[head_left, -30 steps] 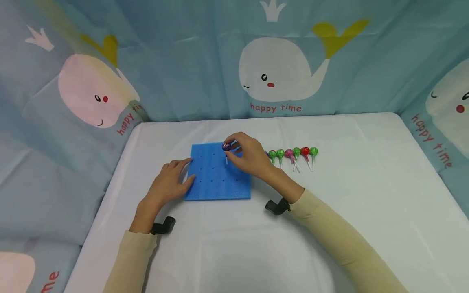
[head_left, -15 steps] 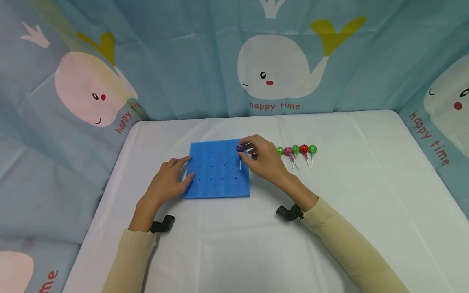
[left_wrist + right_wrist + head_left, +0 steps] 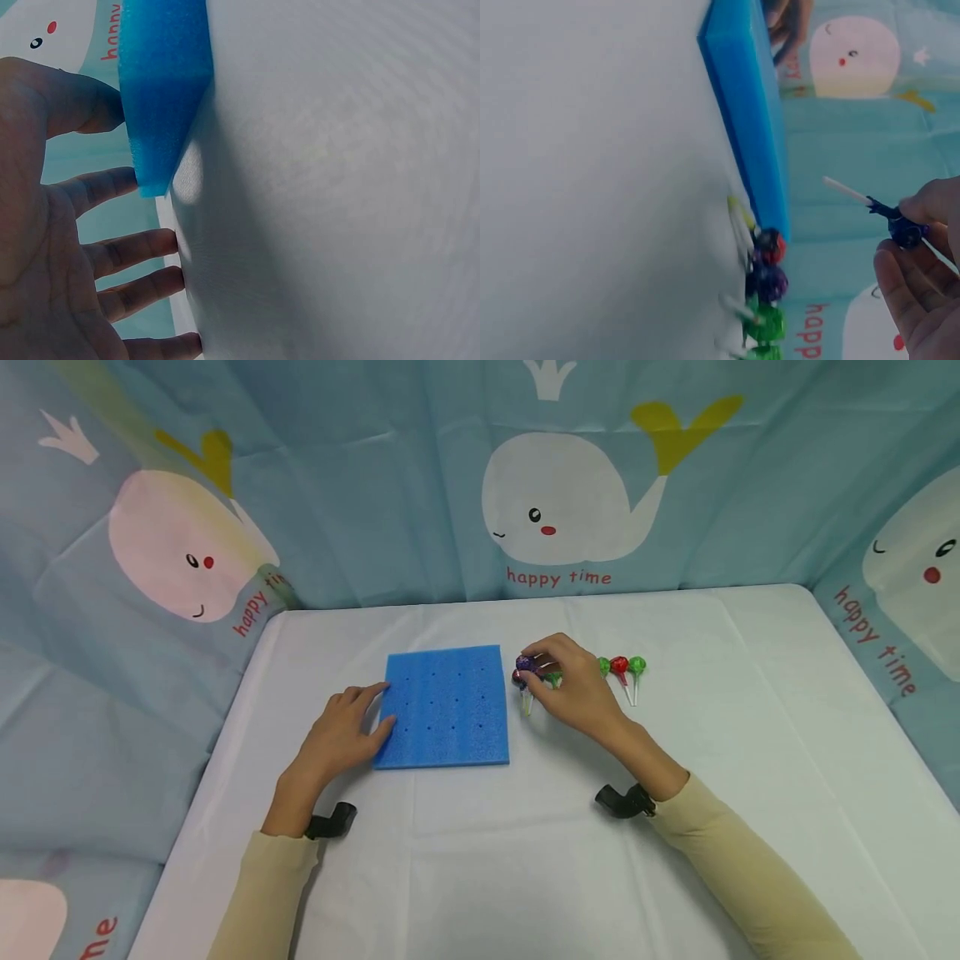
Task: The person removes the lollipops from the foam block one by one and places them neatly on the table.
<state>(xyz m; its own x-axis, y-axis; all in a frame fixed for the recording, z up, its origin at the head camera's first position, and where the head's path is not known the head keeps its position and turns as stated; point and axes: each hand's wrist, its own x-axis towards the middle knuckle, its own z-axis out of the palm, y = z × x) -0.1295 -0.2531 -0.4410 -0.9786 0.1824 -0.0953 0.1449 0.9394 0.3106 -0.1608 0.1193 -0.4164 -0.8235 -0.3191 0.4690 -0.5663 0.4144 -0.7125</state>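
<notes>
A blue foam board [image 3: 446, 710] dotted with small holes lies flat on the white table. My left hand [image 3: 337, 735] touches its left edge with thumb and index finger; in the left wrist view the other fingers rest on the cloth, extended. To the right of the board, my right hand [image 3: 577, 689] pinches a purple-wrapped lollipop [image 3: 906, 232] by its head, stick downward, held above the table. Beneath and behind that hand runs a row of lollipops; a dark red one [image 3: 771, 245], a purple one [image 3: 769, 282] and a green one [image 3: 765, 322] show in the right wrist view.
At the row's right end lie a red lollipop [image 3: 618, 665] and a green lollipop [image 3: 637, 664]. A blue curtain [image 3: 405, 502] printed with whales hangs round the table's back and sides. White cloth [image 3: 480, 877] covers the table.
My right hand has carried the purple lollipop rightward, from over the board to over the left end of the lollipop row. My left hand has stayed at the board's edge.
</notes>
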